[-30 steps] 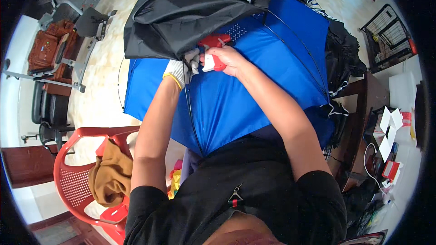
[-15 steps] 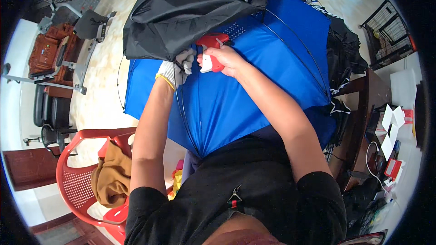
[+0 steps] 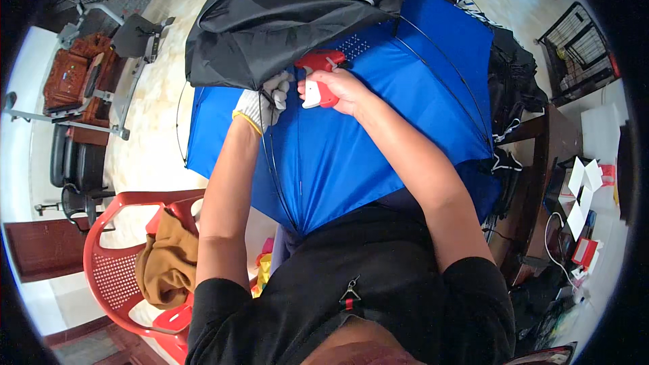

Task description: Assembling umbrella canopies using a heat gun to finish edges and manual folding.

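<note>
A blue umbrella canopy (image 3: 365,142) with thin dark ribs lies open across my lap. My right hand (image 3: 345,90) is bare and wraps round a red and white pistol-shaped hand tool (image 3: 321,60), held over the blue cloth. Just left of it, my left hand (image 3: 260,109), in a white knit glove with a yellow cuff, is closed at the lower corner of a black cloth (image 3: 270,44) with grey edging. Thin dark ribs run down from the gloved fingers. Exactly what those fingers pinch is partly hidden.
A red plastic chair (image 3: 111,263) with a brown cloth (image 3: 167,257) stands to my left. More black fabric (image 3: 517,67) is heaped on the right, near a dark wooden table (image 3: 541,162). An opened white box (image 3: 580,213) lies farther right.
The right hand and its tool have shifted very slightly right, with the canopy moving a little the same way. Both grips look unchanged.
</note>
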Tool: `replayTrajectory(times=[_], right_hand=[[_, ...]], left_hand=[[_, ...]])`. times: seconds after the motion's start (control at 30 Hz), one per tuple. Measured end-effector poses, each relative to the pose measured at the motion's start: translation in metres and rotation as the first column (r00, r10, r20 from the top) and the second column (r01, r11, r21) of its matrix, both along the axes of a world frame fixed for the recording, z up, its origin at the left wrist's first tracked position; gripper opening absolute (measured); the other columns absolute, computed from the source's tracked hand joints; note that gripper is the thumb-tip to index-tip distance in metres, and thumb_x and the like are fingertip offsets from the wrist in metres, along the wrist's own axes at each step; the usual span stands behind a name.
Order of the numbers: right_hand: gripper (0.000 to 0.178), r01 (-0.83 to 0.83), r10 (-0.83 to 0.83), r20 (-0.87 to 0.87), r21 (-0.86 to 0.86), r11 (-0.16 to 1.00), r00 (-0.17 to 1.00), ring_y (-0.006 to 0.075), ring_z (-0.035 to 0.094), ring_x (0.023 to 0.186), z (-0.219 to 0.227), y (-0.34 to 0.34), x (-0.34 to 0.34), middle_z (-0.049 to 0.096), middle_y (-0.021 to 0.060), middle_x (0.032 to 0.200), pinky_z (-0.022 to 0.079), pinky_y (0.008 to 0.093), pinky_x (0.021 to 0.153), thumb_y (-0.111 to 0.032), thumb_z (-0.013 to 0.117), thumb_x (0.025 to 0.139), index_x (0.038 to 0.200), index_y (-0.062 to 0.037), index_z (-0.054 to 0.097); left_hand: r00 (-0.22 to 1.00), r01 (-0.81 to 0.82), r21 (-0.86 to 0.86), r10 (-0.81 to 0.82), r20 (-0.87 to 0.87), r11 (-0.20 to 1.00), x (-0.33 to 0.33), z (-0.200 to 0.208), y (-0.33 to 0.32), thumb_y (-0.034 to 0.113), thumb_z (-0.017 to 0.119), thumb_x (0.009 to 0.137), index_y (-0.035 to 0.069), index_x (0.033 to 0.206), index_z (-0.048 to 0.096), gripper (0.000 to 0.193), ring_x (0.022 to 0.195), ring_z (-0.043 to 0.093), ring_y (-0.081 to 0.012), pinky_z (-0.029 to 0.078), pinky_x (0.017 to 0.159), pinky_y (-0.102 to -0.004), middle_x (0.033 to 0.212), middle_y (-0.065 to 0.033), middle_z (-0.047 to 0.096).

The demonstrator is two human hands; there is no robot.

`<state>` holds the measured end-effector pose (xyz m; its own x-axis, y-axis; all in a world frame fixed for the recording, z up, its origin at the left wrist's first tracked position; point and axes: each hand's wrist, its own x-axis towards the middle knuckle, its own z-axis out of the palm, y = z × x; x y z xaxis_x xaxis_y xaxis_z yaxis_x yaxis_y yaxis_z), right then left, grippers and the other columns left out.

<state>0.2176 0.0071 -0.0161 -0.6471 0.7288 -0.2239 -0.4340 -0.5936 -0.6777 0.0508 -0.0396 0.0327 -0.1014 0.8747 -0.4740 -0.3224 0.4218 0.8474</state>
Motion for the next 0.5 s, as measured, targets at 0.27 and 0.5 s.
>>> replayTrajectory(times=[0.27, 0.5], right_hand=[[0.021, 0.021, -0.022, -0.020, -0.010, 1.000, 1.000, 0.0286, 0.065, 0.081, -0.001, -0.004, 0.005, 0.064, 0.0183, 0.091, 0.055, 0.0432, 0.071, -0.009, 0.055, 0.083, 0.102, 0.0013, 0.055], [0.018, 0.023, -0.023, 0.000, -0.045, 0.999, 1.000, 0.0278, 0.064, 0.080, 0.001, -0.011, 0.003, 0.063, 0.0172, 0.088, 0.055, 0.0437, 0.070, -0.007, 0.055, 0.083, 0.100, 0.0003, 0.054]], left_hand=[[0.998, -0.002, 0.002, 0.002, -0.056, 1.000, 0.010, 0.005, -0.001, 0.018, 0.063, 0.084, 0.005, 0.089, 0.056, 0.016, 0.039, 0.040, -0.0028, 0.034, 0.035, -0.0155, 0.056, 0.0054, 0.045], [0.984, 0.126, 0.065, -0.116, -0.138, 0.990, 0.015, 0.015, -0.009, 0.023, 0.062, 0.084, 0.008, 0.084, 0.055, 0.016, 0.040, 0.041, -0.0038, 0.030, 0.032, -0.0181, 0.058, 0.0042, 0.047]])
